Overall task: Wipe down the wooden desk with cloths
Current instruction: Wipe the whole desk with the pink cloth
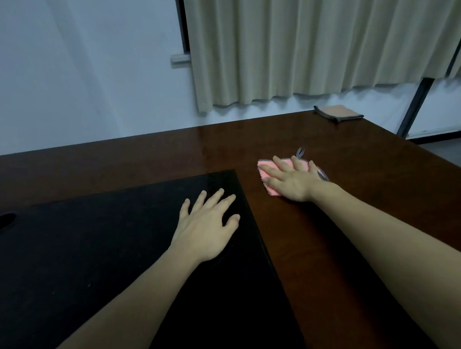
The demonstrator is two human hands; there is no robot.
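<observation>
The right hand [294, 179] lies flat, fingers straight, pressing a pink cloth [271, 176] onto the brown table [373, 161], about in the middle of the wood. The left hand [207, 227] rests open and flat on a black mat [84, 246] near the table's front edge and holds nothing. A second folded cloth [338, 112] sits at the far right corner. The pink cloth is small, so I think it could bunch up or slip out from under the flat palm. The wood under the mat may get missed.
</observation>
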